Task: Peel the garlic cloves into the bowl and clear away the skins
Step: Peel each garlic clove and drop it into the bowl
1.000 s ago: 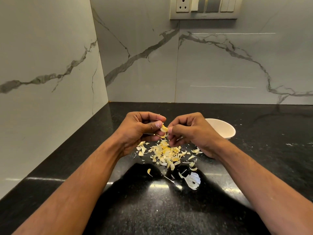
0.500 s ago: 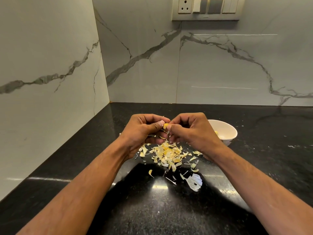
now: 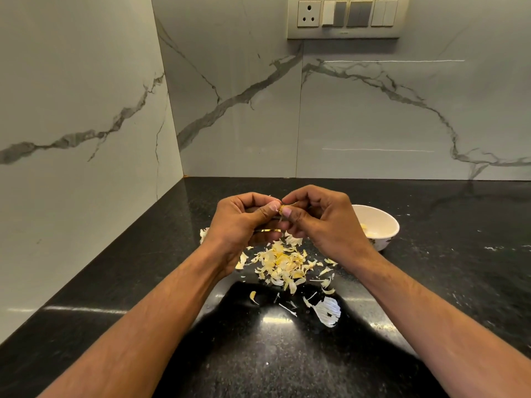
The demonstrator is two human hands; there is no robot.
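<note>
Corner of a kitchen counter, marble-look walls.
Black speckled counter (image 3: 287, 354) meets left wall (image 3: 71, 110) and back wall (image 3: 373, 116), both grey-veined white. Switch plate (image 3: 343, 17) high on back wall. Overhead light glares on counter.

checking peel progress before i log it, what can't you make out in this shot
- Garlic clove, head view: only a sliver shows between both thumbs; how much skin is left is hidden.
- White bowl, head view: the right hand covers its left side, so no clove count.
- Left hand: its palm side is hidden.
</note>
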